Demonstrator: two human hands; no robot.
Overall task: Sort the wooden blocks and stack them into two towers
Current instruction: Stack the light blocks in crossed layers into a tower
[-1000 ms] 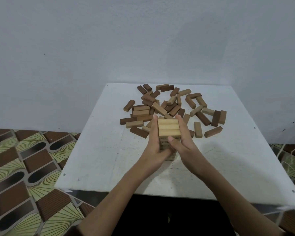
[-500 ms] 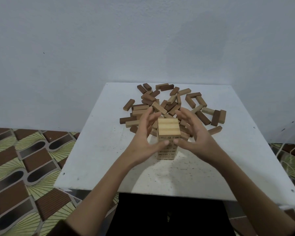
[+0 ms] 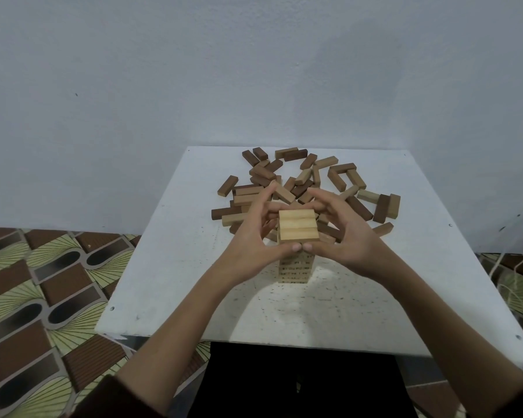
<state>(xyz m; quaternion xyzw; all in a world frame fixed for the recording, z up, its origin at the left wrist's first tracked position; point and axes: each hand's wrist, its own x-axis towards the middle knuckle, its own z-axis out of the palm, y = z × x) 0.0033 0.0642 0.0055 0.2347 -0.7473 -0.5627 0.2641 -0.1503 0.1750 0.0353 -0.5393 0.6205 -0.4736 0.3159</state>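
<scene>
A tower of light wooden blocks [image 3: 298, 226] stands in the middle of the white table [image 3: 175, 267], its top layer three blocks side by side. My left hand [image 3: 251, 239] and my right hand [image 3: 351, 236] cup the tower's top from either side. Both thumbs press its near face and almost meet there. The fingers curl round its sides and back. Behind the tower lies a loose pile of light and dark brown blocks [image 3: 302, 176]. The hands hide part of the pile and the tower's upper layers.
A dark block and a light block [image 3: 387, 208] stand on edge at the pile's right. One lone block [image 3: 227, 186] lies at the left. A blue-grey wall rises behind the table. Patterned floor tiles [image 3: 43, 297] lie to the left, and cords [image 3: 517, 276] hang at the right.
One second ago both hands clasped the tower's sides; half a second ago they spread apart with open fingers. Now they have closed in on the top layers, thumbs meeting in front.
</scene>
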